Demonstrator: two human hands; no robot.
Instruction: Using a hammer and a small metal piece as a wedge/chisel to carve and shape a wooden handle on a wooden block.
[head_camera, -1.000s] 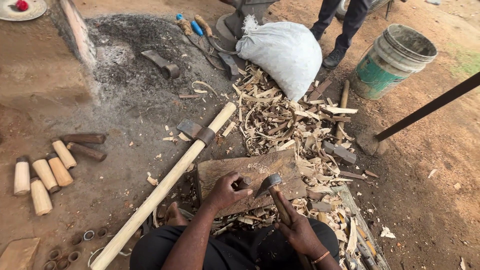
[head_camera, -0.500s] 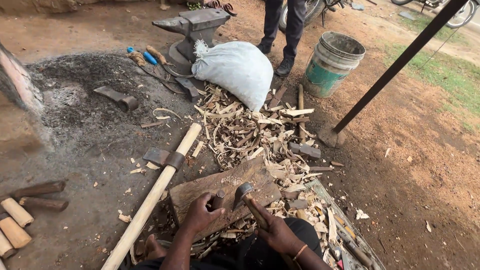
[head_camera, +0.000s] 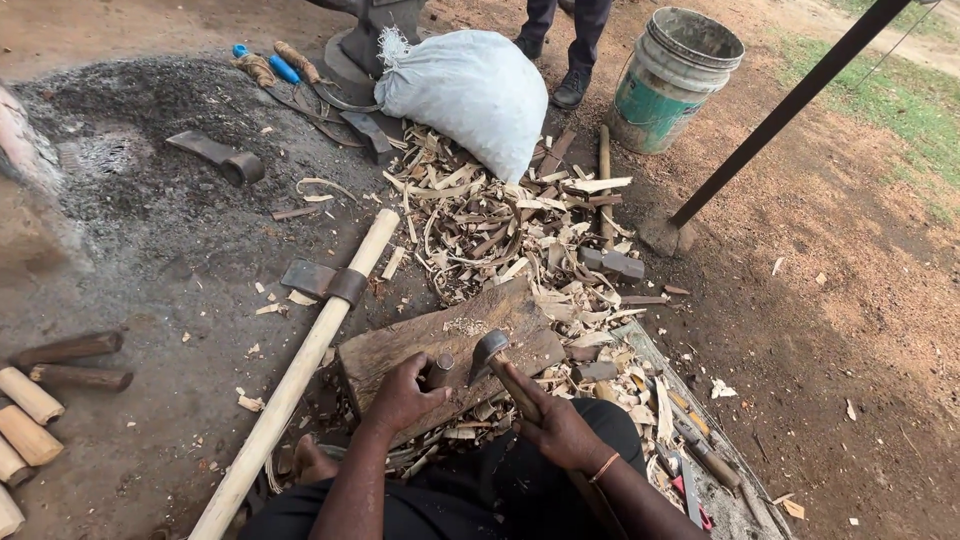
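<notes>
Two hands busy: left hand (head_camera: 405, 393) clamped on short wood piece (head_camera: 440, 368) standing on chopping block (head_camera: 400, 345); right hand (head_camera: 558, 430) gripping small adze (head_camera: 488, 350), blade beside piece. Advice: short controlled strokes, fingers below cut line.

Block (head_camera: 420, 345) – rough, weathered wood. Hammer (head_camera: 487, 352) head – dull dark metal. Long handle (head_camera: 300, 365) – pale smooth wood. Sack (head_camera: 460, 90): white woven cloth. Bucket (head_camera: 670, 80): scuffed plastic.

Bare forearms, orange bangle (head_camera: 603, 467) on right wrist, dark trousers (head_camera: 520, 480)
</notes>
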